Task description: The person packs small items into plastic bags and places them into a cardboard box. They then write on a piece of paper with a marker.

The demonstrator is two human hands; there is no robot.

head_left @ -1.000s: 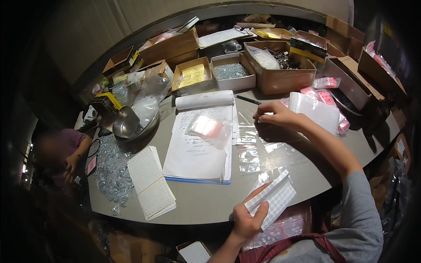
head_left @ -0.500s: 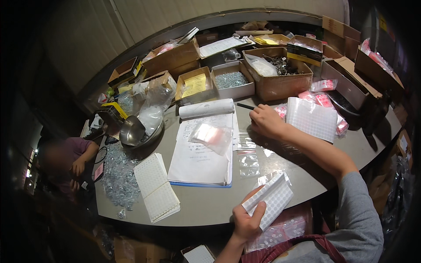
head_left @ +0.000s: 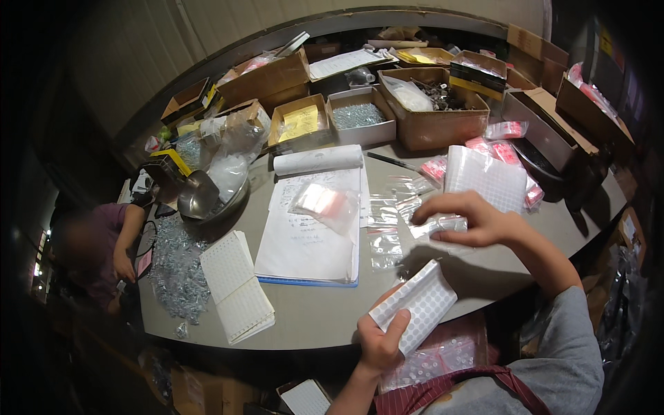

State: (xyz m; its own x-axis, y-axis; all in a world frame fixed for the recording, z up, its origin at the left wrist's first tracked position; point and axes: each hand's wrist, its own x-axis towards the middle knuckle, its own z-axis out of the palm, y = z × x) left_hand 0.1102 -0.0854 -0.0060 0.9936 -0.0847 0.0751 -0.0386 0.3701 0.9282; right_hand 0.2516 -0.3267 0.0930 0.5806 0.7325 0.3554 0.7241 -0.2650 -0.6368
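Note:
My left hand [head_left: 379, 343] is closed on a folded sheet of round white stickers [head_left: 423, 299] at the table's near edge, thumb on top. My right hand [head_left: 465, 220] hovers over small clear zip bags [head_left: 384, 235], its fingers curved and apart with nothing visible between them. Beyond it lies a black pen [head_left: 391, 162] beside a larger sticker sheet [head_left: 484, 178]. To the left, a clear bag with a pinkish patch [head_left: 326, 206] rests on a handwritten paper pad [head_left: 304, 252].
A heap of small metal parts [head_left: 176, 273] and a metal scoop [head_left: 199, 196] are at left, near stacked sticker sheets [head_left: 236, 287]. Cardboard boxes [head_left: 436, 128] line the back. Pink-printed bags [head_left: 506, 130] lie at right. A person [head_left: 121, 242] sits at far left.
My right hand has left the pen on the table and come nearer, over the zip bags. The left hand still holds its sticker sheet. The whole view has shifted slightly.

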